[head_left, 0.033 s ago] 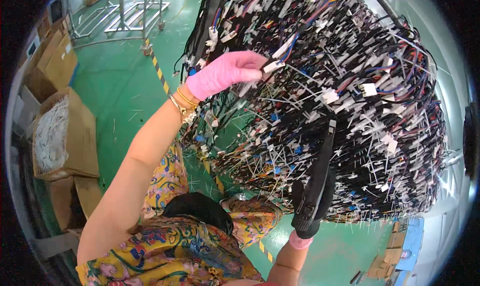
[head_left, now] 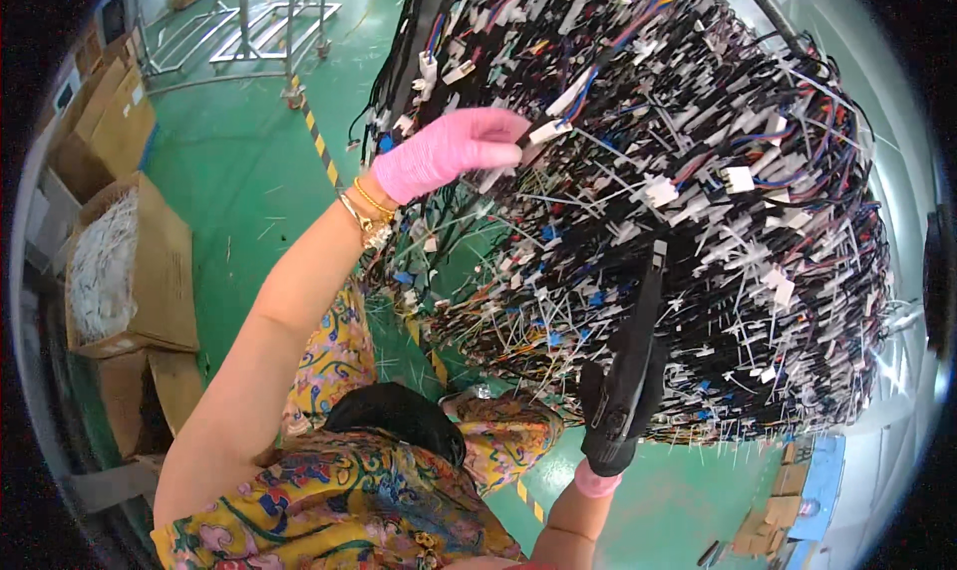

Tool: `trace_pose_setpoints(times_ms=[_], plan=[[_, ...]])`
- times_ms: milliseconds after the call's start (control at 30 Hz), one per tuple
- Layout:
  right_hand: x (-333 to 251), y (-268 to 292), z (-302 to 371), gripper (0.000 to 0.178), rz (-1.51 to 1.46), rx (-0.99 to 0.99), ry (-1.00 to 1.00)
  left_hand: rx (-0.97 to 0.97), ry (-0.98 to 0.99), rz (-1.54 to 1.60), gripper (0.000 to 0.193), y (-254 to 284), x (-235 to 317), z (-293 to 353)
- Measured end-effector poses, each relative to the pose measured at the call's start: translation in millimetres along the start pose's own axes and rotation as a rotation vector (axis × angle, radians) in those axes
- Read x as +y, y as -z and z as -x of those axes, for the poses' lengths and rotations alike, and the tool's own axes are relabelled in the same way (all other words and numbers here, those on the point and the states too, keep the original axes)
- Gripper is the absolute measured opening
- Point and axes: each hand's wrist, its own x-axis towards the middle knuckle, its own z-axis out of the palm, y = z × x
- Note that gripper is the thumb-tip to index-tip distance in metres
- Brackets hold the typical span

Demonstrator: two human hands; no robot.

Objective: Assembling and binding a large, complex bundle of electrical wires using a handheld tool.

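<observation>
A huge dense bundle of black wire harnesses (head_left: 788,311) with white connectors and pale cable tie tails hangs in front of me. My left hand (head_left: 449,153), in a pink glove, closes its thumb and fingers round a wire harness at the bundle's upper left. A white connector (head_left: 548,132) shows just past the fingertips; the grip itself is partly hidden. My right hand (head_left: 610,426), with a black glove over a pink cuff, is wrapped round a black cable tie gun (head_left: 638,341). The gun's tip (head_left: 659,254) points up against the bundle, apart from my left hand.
A cardboard box (head_left: 164,271) of pale plastic strips stands at the left, with more cartons (head_left: 115,122) behind it. A wheeled metal frame (head_left: 269,32) is at the back left. Yellow-and-black tape (head_left: 319,142) crosses the green floor. Cardboard pieces (head_left: 773,520) lie at the lower right.
</observation>
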Motion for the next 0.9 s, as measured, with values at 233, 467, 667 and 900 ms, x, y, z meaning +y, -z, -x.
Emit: trace_pose_setpoints(times_ms=[233, 467, 667, 900], plan=[[-11.5, -14.6, 4.2, 0.061, 0.176, -0.156, 0.084, 0.002, 0.024, 0.186, 0.043, -11.5, -22.9, 34.5], [-20.5, -34.3, 1.3, 0.056, 0.202, -0.257, 0.220, 0.291, -0.135, -0.389, 0.020, -22.5, -36.5, 57.9], [2.9, -39.8, 39.2, 0.057, -0.103, -0.249, -0.156, 0.754, -0.331, -0.965, 0.019, -42.0, -31.8, 63.9], [7.2, -17.2, 20.8, 0.066, 0.014, -0.426, -0.097, 0.507, -0.109, -0.226, 0.026, -50.3, -18.8, 90.1]])
